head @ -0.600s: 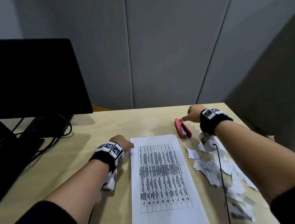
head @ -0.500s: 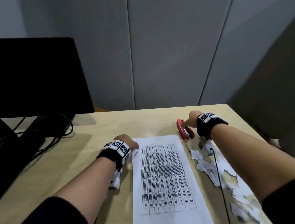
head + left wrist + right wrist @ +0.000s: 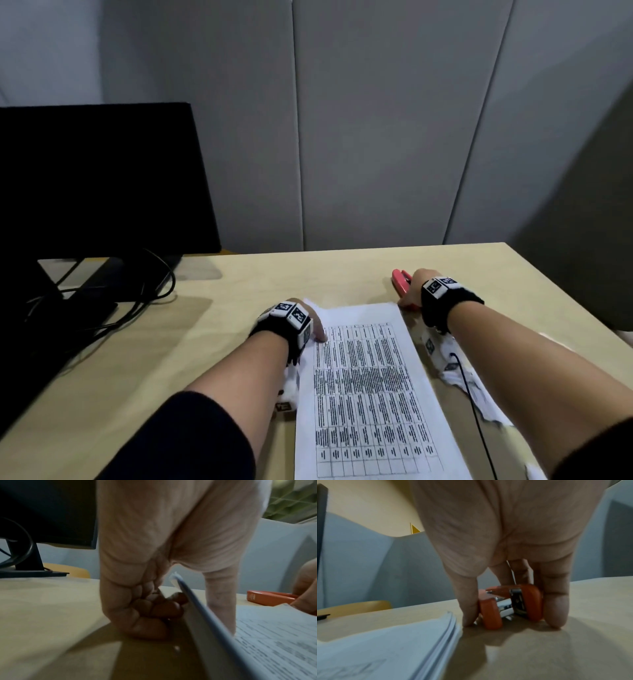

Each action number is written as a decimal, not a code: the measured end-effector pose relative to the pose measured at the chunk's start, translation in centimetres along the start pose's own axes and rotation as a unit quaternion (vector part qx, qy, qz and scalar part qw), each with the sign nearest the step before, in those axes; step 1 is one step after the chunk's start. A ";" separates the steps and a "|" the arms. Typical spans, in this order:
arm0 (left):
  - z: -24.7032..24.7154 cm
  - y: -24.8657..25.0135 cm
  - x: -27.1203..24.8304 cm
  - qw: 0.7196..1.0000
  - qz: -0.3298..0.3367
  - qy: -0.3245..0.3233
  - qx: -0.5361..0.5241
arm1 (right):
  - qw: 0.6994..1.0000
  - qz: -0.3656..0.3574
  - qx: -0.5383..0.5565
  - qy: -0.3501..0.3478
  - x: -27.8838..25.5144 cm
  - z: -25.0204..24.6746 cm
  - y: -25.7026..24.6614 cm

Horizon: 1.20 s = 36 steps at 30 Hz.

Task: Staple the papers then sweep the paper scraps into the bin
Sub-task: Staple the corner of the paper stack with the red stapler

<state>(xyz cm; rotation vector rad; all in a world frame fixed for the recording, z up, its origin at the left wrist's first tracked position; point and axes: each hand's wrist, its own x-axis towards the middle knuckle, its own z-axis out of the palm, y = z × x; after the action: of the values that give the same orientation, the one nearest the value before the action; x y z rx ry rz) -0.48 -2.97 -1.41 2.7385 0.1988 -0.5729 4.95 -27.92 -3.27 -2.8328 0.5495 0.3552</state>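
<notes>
- While the scraps point(image 3: 459, 373) lie untouched under the right forearm on the desk point(image 3: 212, 342), stapling is the step in hand; no bin shows in any view.
- Nearer the middle, the papers point(image 3: 366, 387) lie flat in a stack, their far left corner lifted.
- At that corner the left hand point(image 3: 154, 563) pinches the sheets, thumb on top, fingers curled beneath.
- Just beyond the stack's far right corner, the right hand point(image 3: 508, 536) clamps the stapler point(image 3: 510, 604), thumb one side, fingers the other, on the desk.
- Next, I judge, the stapler must be lifted and its mouth slid over a squared-up corner.
</notes>
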 end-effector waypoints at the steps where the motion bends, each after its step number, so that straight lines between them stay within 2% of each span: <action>1: 0.2 0.0 0.1 1.000 0.000 -0.009 -0.008 | 1.000 0.006 0.003 -0.003 -0.1 0.0 0.0; 3: 0.6 0.1 0.4 0.999 0.010 -0.029 -0.027 | 1.000 0.008 0.009 -0.005 -0.1 -0.1 -0.1; 8: 0.2 -0.1 1.0 0.998 -0.016 -0.014 -0.059 | 1.000 0.005 0.012 -0.005 0.0 0.1 0.1; 11: 0.4 -0.9 1.4 0.990 -0.022 -0.019 -0.136 | 1.000 0.001 0.024 -0.006 -0.6 0.1 0.1; 14: 0.8 -1.7 1.6 0.976 -0.035 -0.002 -0.214 | 0.993 0.026 0.116 0.019 -0.8 0.1 0.4; 16: 0.9 -2.3 1.7 0.965 -0.052 0.015 -0.258 | 0.981 0.054 0.189 -0.003 -0.4 0.1 1.2; 17: 1.0 -2.6 1.9 0.959 -0.053 0.031 -0.277 | 0.966 0.062 0.251 -0.023 -0.1 0.3 1.6; 18: 1.0 -2.8 2.0 0.954 -0.043 0.045 -0.295 | 0.934 0.068 0.348 -0.044 0.4 0.6 1.9; 20: 1.4 -3.0 2.4 0.940 -0.018 0.077 -0.333 | 0.830 0.067 0.549 -0.066 0.0 0.6 2.1; 22: 1.9 -3.0 2.4 0.921 0.002 0.094 -0.379 | 0.764 0.029 0.642 -0.056 -0.5 0.2 1.6; 24: 1.8 -2.9 1.8 0.908 0.027 0.115 -0.401 | 0.718 -0.073 0.689 -0.068 -1.3 0.0 0.5; 26: 1.7 -2.9 1.3 0.896 0.046 0.137 -0.420 | 0.691 -0.173 0.698 -0.077 -3.1 -0.3 -1.1; 28: 1.6 -2.9 0.7 0.897 0.071 0.160 -0.406 | 0.672 -0.250 0.692 -0.082 -4.8 -0.7 -2.9; 30: 1.5 -3.1 0.3 0.900 0.090 0.174 -0.390 | 0.690 -0.314 0.646 -0.090 -5.8 -1.0 -4.6; 31: 1.6 -3.2 0.2 0.900 0.096 0.175 -0.388 | 0.709 -0.335 0.614 -0.085 -6.1 -1.1 -5.4; 33: 1.6 -3.2 0.1 0.902 0.107 0.181 -0.378 | 0.744 -0.346 0.567 -0.079 -6.8 -1.3 -6.7; 36: 1.5 -3.1 -0.4 0.899 0.121 0.195 -0.373 | 0.770 -0.358 0.518 -0.098 -6.8 -1.2 -7.7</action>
<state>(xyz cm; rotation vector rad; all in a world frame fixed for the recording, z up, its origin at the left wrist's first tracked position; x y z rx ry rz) -2.04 -0.58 -3.46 2.0383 0.1304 0.1268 2.03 -19.02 1.20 -1.6800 -0.3416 0.1107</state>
